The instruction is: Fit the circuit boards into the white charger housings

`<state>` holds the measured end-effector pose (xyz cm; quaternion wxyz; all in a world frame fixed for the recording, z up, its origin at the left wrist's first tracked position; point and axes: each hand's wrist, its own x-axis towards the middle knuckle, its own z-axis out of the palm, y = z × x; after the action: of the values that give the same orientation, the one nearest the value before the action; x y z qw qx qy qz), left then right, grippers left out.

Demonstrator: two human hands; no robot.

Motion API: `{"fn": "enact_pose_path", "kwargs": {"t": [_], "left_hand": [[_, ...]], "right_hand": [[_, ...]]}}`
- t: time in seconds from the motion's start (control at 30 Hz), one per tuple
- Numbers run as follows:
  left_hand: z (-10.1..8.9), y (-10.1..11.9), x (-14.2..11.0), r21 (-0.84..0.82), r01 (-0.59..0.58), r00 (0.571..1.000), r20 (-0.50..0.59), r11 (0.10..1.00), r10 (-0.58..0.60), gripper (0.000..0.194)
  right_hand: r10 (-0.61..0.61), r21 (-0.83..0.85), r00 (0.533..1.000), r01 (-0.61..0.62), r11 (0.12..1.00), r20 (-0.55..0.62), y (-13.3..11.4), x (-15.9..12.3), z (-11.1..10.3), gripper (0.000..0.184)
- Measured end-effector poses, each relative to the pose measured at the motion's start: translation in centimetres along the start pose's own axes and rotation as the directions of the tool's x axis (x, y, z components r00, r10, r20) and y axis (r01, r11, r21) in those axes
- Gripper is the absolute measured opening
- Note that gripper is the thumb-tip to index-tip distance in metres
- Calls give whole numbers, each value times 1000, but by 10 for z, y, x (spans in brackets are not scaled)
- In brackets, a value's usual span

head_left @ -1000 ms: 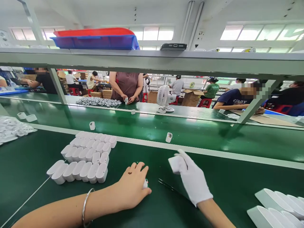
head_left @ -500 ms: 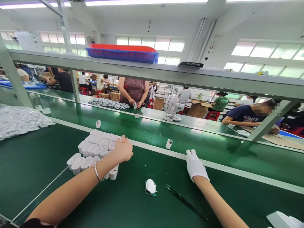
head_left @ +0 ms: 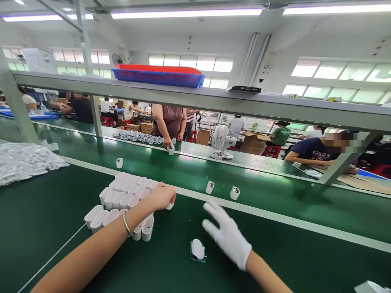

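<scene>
My bare left hand [head_left: 161,196], a bangle on its wrist, is closed on a small white case shell [head_left: 170,206] at the right edge of a block of white case shells [head_left: 122,199] standing in rows on the green bench. My right hand [head_left: 227,236], in a white glove, hovers open with fingers spread just right of a white rounded part on a small green board [head_left: 198,250]. It holds nothing. Two white cases [head_left: 209,187] [head_left: 234,193] stand on the conveyor belt beyond the hands.
A heap of clear bagged parts [head_left: 27,161] lies at far left. Another white case [head_left: 119,162] rides the belt [head_left: 275,191]. Across it a person handles parts beside a small fan [head_left: 220,141]. A shelf overhead carries a blue-and-red tray [head_left: 159,75] and a phone [head_left: 243,89].
My left hand went from the small green board to the block of shells and closed on one. My right hand put its white case on the belt and drew back, open.
</scene>
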<state>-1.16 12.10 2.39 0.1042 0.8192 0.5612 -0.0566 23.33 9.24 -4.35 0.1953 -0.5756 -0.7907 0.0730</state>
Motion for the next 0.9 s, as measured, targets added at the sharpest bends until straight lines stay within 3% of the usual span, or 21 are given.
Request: {"fn": "enact_pose_path", "kwargs": {"t": [0.07, 0.13, 0.2, 0.33, 0.43, 0.5, 0.57, 0.63, 0.7, 0.8, 0.9], "left_hand": [[5, 11, -1, -18, -118, 993, -6, 993, 118, 7], [10, 22, -4, -30, -210, 978, -6, 977, 210, 20], [14, 32, -8, -27, -251, 968, -6, 968, 251, 26], [11, 43, -21, -3, -273, 962, -21, 962, 272, 26], [8, 53, -31, 6, -220, 970, -104, 976, 219, 18], [12, 63, -36, -2, -103, 978, -181, 995, 101, 18], [22, 73, -36, -28, 14, 977, -211, 1000, -20, 36], [36, 82, -34, -62, 71, 979, -189, 996, -82, 39], [49, 88, -30, -106, 74, 983, -158, 992, -90, 31], [62, 91, -26, -199, 10, 988, -151, 980, -40, 22], [69, 90, -24, -297, -117, 980, -191, 948, 61, 17]], "right_hand": [[-119, 34, 980, 115, 993, 158, -26, -32, 1, 51], [-169, 52, 955, 161, 986, 244, -40, -54, 0, 51], [-184, 95, 959, 167, 981, 214, -40, -68, 1, 45], [-179, 200, 983, 170, 965, 29, -23, -79, 4, 42], [-37, 120, 997, 44, 992, -61, -18, -80, 3, 39], [93, 14, 993, -93, 996, -77, -20, -78, 1, 45], [133, -76, 991, -133, 988, -4, -23, -75, 1, 43], [85, -92, 992, -77, 993, 88, -25, -74, 3, 34], [47, -61, 994, -41, 997, 99, -24, -75, 5, 38], [119, -58, 992, -116, 992, 52, -21, -77, 5, 48], [214, -57, 972, -209, 976, 94, -18, -77, -1, 36]]}}
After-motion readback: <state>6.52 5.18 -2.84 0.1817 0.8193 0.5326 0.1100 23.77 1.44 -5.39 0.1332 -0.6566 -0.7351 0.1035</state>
